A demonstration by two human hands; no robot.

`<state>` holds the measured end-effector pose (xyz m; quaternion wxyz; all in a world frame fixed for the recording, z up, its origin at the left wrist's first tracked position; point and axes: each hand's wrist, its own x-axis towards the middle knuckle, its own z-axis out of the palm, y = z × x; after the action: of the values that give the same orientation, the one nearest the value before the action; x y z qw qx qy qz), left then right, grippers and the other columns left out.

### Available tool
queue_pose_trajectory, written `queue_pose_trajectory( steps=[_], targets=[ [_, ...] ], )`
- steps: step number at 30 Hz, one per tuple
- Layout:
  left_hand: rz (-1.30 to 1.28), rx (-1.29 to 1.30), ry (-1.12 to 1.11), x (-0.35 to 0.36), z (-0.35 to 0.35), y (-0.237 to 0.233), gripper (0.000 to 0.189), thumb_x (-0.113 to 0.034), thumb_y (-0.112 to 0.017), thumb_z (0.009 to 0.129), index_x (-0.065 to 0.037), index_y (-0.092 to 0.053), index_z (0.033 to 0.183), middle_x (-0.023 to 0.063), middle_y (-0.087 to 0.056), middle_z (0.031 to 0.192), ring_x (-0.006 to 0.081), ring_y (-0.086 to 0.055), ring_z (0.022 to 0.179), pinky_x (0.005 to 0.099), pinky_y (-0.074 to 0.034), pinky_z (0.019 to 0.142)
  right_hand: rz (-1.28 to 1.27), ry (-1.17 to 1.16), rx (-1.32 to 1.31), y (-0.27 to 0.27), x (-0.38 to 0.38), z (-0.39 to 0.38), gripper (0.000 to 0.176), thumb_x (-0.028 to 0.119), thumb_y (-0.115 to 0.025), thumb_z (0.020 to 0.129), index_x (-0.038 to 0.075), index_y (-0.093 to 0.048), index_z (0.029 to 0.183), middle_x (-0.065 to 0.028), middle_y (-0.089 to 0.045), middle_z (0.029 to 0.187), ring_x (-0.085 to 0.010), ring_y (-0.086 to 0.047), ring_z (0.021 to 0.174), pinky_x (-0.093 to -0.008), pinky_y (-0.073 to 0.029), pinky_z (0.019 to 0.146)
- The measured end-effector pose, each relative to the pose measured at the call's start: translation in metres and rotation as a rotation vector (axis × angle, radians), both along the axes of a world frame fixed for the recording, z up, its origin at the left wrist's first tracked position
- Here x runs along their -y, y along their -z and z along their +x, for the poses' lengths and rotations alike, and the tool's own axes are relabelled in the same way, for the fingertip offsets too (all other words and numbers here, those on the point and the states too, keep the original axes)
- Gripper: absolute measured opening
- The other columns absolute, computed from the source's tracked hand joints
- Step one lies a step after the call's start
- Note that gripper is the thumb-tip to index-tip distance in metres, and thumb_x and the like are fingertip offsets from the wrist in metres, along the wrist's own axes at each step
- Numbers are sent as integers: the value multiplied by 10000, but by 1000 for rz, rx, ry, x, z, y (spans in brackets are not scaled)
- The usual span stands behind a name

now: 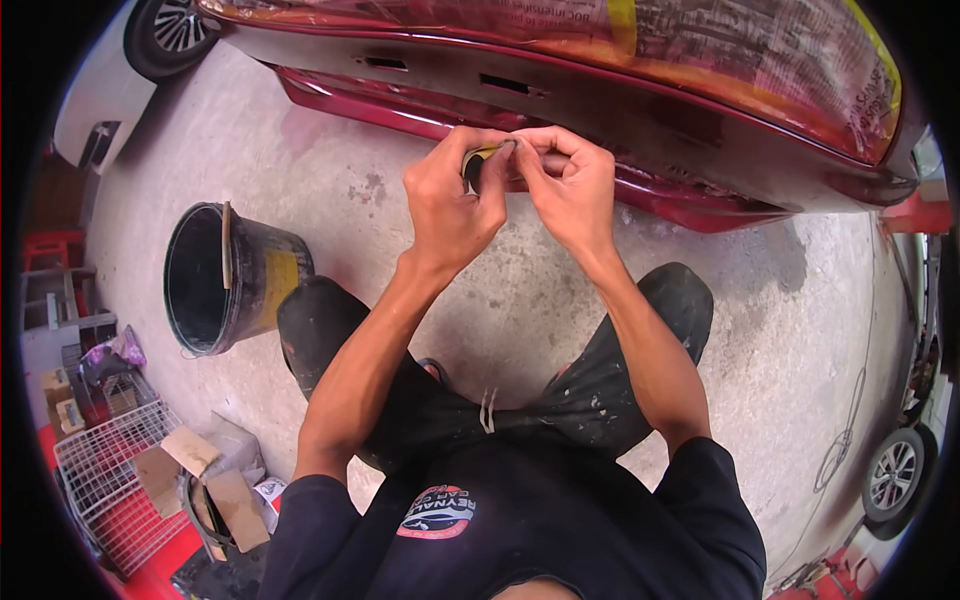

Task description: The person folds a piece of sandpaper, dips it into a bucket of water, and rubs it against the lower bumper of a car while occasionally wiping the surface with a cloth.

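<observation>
Both hands meet in front of a dark red car panel [420,75] at the top centre. My left hand [455,200] is closed on a small curled sheet [480,158], yellow on one face and dark on the other. Opposite it, my right hand [567,185] pinches the sheet's dark edge, with thumb and fingertips close to the left ones. Newspaper [735,50] held with yellow tape covers the upper part of the car. Two dark slots show in the panel behind the hands.
A black bucket [240,275] stands on the concrete floor [350,215] at left. Lower left are a wire rack [115,480] and cardboard boxes [240,510]. A white car [100,90] is at upper left, a wheel [893,475] at lower right.
</observation>
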<state>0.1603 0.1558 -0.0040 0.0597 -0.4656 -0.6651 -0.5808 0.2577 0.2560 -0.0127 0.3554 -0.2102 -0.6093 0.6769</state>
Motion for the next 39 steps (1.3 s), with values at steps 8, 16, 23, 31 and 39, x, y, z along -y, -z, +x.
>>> queue_pose_trajectory(
  steps=[8, 16, 23, 31, 39],
  targets=[
    [-10, -54, -21, 1, 3, -2, 119, 51, -735, 899, 0, -710, 1003, 127, -753, 838, 210, -734, 703, 309, -539, 609, -14, -22, 23, -4, 2, 1, 129, 28, -673, 1024, -79, -730, 1069, -94, -771, 906, -135, -752, 792, -286, -639, 721],
    [53, -148, -52, -5, -1, 6, 109, 45, -735, 919, -8, -718, 1013, 100, -758, 822, 157, -725, 675, 262, -529, 589, -10, -17, 42, -3, 2, 3, 135, 26, -660, 1037, -78, -725, 1092, -90, -770, 909, -129, -746, 797, -285, -639, 722],
    [26, -161, -46, -5, -1, 6, 150, 74, -725, 886, -5, -712, 1013, 112, -752, 843, 211, -735, 705, 304, -550, 615, -24, 21, 17, -2, 1, 2, 109, 19, -691, 997, -71, -748, 1022, -86, -772, 885, -134, -756, 756, -274, -627, 669],
    [-21, -217, -28, 0, 1, 2, 112, 61, -731, 919, -11, -710, 1002, 88, -754, 801, 140, -718, 664, 262, -525, 580, 58, 59, 23, -1, 0, 1, 83, 13, -716, 974, -58, -758, 978, -85, -778, 893, -144, -768, 748, -270, -617, 655],
    [-1, -133, -14, -4, -4, 4, 103, 42, -747, 913, -8, -712, 996, 75, -755, 793, 112, -702, 661, 246, -499, 563, 143, 86, 28, -1, -1, 2, 50, -23, -728, 940, -52, -762, 961, -96, -760, 879, -157, -776, 746, -260, -597, 643]
  ],
)
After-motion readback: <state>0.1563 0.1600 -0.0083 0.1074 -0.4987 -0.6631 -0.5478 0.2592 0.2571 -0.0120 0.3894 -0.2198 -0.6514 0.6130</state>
